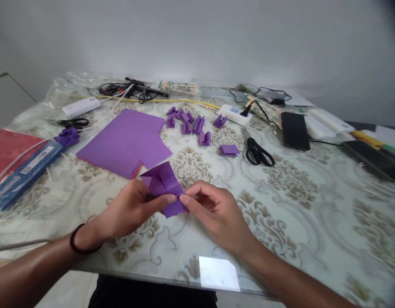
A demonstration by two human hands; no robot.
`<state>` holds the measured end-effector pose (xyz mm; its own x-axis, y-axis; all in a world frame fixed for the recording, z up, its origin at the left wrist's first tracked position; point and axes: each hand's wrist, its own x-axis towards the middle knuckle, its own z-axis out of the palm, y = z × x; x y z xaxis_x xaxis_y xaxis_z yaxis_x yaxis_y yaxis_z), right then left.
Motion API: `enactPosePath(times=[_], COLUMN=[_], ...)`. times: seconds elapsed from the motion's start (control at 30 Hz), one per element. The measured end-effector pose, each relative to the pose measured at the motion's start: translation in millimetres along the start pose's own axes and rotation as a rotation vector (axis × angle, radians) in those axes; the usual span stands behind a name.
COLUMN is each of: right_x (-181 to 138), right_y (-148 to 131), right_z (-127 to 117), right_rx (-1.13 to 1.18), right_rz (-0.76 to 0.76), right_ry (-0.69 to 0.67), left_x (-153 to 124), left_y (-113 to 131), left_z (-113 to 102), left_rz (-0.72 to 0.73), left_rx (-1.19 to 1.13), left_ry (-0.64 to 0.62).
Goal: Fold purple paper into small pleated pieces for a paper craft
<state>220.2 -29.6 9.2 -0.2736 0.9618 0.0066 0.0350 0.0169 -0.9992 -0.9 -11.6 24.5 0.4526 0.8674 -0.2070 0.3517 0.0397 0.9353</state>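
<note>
A partly folded purple paper piece is held just above the patterned table near its front edge. My left hand pinches its left side between thumb and fingers. My right hand pinches its lower right corner, fingertips meeting the left thumb. Behind them lies a stack of flat purple sheets. Farther back, several small folded purple units are scattered, with one more folded piece off to the right.
Black scissors lie right of the folded units, another pair at the left. A crumpled purple paper, red paper and a blue box sit left. Phones, power banks and cables line the back.
</note>
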Motion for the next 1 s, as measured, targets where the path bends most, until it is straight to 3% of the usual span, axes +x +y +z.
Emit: enactPosePath(times=[0.23,0.47,0.6,0.8,0.9,1.0], right_x=[2.1,2.9,1.6,0.1,0.5,1.7], right_y=[-5.5,-3.5,-0.3,-0.1,-0.7,-0.6], right_z=[1.1,3.3,2.0,0.5,-3.6,-9.1], right_rx=[0.028,0.074,0.000,-0.054,-0.052,-0.072], right_rz=[0.021,0.111,0.041,-0.003,-0.079,-0.185], right_ry=[-0.044,-0.201,-0.146,-0.116,-0.017,0.068], left_x=[-2.3,-0.2,3.6,4.6,3.0,2.0], left_y=[-0.9,2.4,5.3,1.0,-0.4,1.4], left_z=[0.1,1.9,2.5,2.7,0.5,-2.7], left_rz=[0.033,0.014,0.019,0.059,0.041,-0.014], left_rx=[0.085,-0.215,-0.297,-0.303,-0.306,-0.284], left_ry=[0.004,-0.064,-0.128,-0.085,-0.059,-0.130])
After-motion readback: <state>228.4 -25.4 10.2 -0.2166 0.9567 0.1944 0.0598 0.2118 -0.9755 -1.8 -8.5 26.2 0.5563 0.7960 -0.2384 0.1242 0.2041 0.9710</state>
